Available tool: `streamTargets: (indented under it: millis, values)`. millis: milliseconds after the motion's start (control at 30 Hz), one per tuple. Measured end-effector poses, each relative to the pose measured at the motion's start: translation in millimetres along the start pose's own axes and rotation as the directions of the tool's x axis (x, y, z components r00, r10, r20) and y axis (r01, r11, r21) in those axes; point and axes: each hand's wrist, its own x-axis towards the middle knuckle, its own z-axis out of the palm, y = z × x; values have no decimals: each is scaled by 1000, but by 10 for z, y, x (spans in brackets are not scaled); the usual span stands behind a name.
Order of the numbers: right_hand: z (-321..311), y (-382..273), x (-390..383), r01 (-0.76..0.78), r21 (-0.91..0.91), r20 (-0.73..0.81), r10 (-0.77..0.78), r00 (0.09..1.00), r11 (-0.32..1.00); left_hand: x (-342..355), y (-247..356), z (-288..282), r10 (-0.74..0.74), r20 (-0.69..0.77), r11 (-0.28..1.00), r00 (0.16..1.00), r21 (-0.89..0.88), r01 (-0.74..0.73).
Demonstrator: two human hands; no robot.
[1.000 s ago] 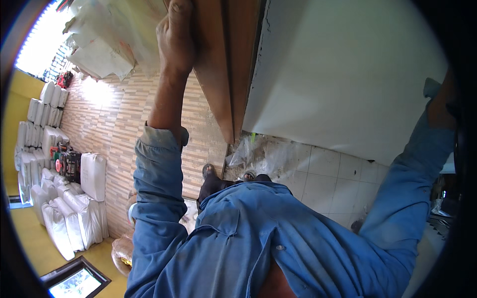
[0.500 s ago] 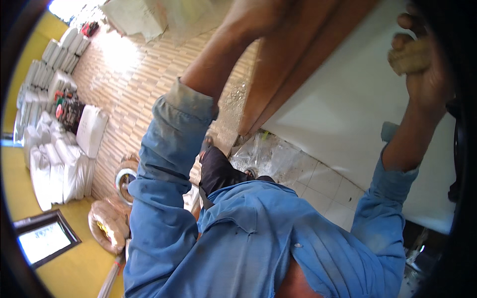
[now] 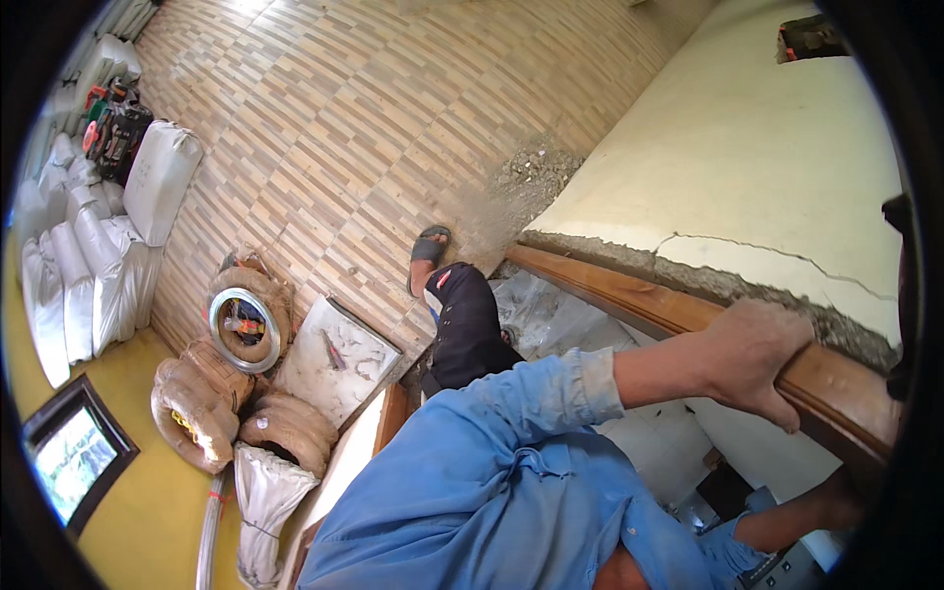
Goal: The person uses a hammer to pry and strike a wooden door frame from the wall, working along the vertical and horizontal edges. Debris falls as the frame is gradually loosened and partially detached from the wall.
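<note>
The wooden frame (image 3: 629, 293) runs from the centre out between 3 and 4 o'clock, along the broken edge of the cracked cream wall (image 3: 737, 177); the left hand (image 3: 755, 352) grips over it, thumb on the near side, other fingers mostly hidden. At 4 o'clock the right hand (image 3: 844, 500) is too dark to tell its fingers' state. A sure hold likely calls for a full palm on the wood, fingertips clear of the crumbly edge, pressure even.
</note>
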Motion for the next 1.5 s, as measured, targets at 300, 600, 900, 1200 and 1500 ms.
streamTargets:
  millis: [300,600,900,1200,1500]
  values:
    - [-181,-412,-383,-111,-229,-173,72,982,967,93,-119,-116,26,91,974,996,-229,-5]
    - [-13,-202,-1068,-289,-172,-221,249,943,942,23,-89,80,-28,24,959,999,-282,33]
    - [-12,-251,-1289,-366,-179,-274,311,910,913,17,-79,33,-46,119,950,992,-300,80]
    - [-60,-245,-1438,-378,-123,-307,327,894,917,38,-56,-35,-50,132,955,990,-283,86]
    - [17,-183,-1720,-343,65,-357,343,869,937,120,1,-167,-62,284,974,957,-192,121]
